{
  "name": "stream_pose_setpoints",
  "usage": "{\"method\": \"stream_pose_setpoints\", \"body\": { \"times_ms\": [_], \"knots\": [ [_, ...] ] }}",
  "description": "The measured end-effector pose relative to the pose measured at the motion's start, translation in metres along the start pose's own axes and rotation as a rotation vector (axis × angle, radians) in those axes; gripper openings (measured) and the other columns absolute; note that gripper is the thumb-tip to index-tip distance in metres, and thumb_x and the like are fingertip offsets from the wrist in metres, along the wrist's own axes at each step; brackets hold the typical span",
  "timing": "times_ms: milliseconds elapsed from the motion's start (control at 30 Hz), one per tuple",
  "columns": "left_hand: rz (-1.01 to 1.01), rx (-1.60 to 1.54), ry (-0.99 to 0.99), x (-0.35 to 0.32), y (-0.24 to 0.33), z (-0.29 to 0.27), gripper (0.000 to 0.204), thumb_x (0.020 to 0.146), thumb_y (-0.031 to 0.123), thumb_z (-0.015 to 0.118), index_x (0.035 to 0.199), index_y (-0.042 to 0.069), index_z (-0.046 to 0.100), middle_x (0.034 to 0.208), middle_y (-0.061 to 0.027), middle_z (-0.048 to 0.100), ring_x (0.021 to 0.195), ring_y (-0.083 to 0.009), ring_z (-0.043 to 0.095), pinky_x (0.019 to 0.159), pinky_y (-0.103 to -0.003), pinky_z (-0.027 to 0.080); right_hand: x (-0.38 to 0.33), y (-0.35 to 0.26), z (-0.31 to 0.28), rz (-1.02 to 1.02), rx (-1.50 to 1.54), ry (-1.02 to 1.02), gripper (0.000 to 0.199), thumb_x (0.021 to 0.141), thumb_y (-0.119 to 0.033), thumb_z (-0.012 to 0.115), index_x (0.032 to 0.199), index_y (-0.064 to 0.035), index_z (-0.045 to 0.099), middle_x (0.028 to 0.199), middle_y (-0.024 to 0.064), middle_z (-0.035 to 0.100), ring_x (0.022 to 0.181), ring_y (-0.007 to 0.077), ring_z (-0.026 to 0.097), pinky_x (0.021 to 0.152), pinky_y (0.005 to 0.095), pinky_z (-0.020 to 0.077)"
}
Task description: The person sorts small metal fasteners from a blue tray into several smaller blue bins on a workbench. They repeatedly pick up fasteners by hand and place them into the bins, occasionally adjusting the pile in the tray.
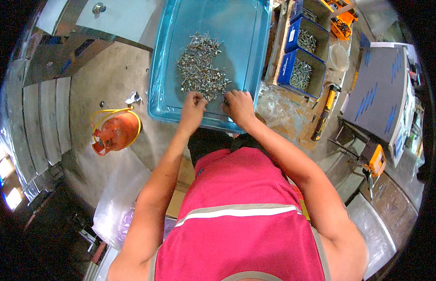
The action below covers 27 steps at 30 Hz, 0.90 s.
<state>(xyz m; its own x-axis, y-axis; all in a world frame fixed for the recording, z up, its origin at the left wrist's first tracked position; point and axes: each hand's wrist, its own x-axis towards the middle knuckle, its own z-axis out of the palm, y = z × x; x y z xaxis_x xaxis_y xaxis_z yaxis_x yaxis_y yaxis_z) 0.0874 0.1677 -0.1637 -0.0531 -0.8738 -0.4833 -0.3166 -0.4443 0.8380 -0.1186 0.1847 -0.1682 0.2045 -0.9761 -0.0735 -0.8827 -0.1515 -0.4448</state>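
Observation:
A translucent blue plastic tray (211, 18) lies in front of me, with a loose heap of small silvery screws (201, 58) spread over its middle. At the heap's near left edge is my left hand (194, 108), its fingertips pinched together. My right hand (240, 107) rests over the tray near its front right corner, fingers curled in beside the heap. Whatever is between the fingertips of either hand is too small or hidden to make out. A few screws lie between the two hands.
Blue bins (302, 70) of similar screws stand to the right of the tray, beside a clear round tub (339, 57). Crumpled plastic (274, 104) and a yellow-black tool (326, 112) lie nearer. A red gas cylinder (117, 132) with a yellow hose stands on the floor at left.

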Motion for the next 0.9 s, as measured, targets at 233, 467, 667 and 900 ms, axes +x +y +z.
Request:
{"method": "stream_pose_setpoints", "body": {
  "times_ms": [233,467,667,900],
  "knots": [
    [0.261,0.285,-0.022,0.000,0.010,0.012,0.025,0.097,0.027,0.065,0.107,0.004,0.065,0.099,-0.0172,0.069,0.088,-0.0323,0.068,0.073,-0.047,0.053,-0.007,0.004,-0.010,0.037,0.095,-0.028,0.016,0.087,-0.021,0.069,0.088,-0.0056,0.065,0.082,0.0101,0.069,0.072,0.0296,0.067,0.071,0.0428,0.0522],
    [0.349,0.817,0.086,0.017,0.019,0.061,0.032,0.094,0.038,0.068,0.105,0.008,0.068,0.102,-0.0158,0.070,0.095,-0.0376,0.068,0.078,-0.051,0.054,-0.005,0.022,-0.060,0.731,1.460,-0.236,0.016,0.100,-0.020,0.062,0.100,-0.0042,0.066,0.089,0.0088,0.072,0.073,0.0139,0.065,0.067,0.0302,0.0558],
    [0.340,0.880,0.111,0.014,0.016,0.068,0.028,0.096,0.031,0.065,0.112,0.008,0.061,0.105,-0.0149,0.069,0.099,-0.0371,0.068,0.081,-0.051,0.056,-0.011,0.010,-0.107,0.706,1.418,-0.094,0.019,0.101,-0.025,0.064,0.102,-0.0055,0.067,0.088,0.0054,0.070,0.073,0.0130,0.064,0.066,0.0305,0.0547],
    [0.238,0.919,0.011,0.015,0.022,0.060,0.031,0.099,0.035,0.063,0.104,0.004,0.064,0.104,-0.0181,0.069,0.096,-0.0392,0.069,0.079,-0.052,0.055,0.004,0.020,-0.221,0.444,1.437,0.345,0.015,0.104,-0.019,0.062,0.103,-0.0051,0.065,0.086,0.0035,0.069,0.065,0.0084,0.059,0.061,0.0254,0.0501]
  ]
}}
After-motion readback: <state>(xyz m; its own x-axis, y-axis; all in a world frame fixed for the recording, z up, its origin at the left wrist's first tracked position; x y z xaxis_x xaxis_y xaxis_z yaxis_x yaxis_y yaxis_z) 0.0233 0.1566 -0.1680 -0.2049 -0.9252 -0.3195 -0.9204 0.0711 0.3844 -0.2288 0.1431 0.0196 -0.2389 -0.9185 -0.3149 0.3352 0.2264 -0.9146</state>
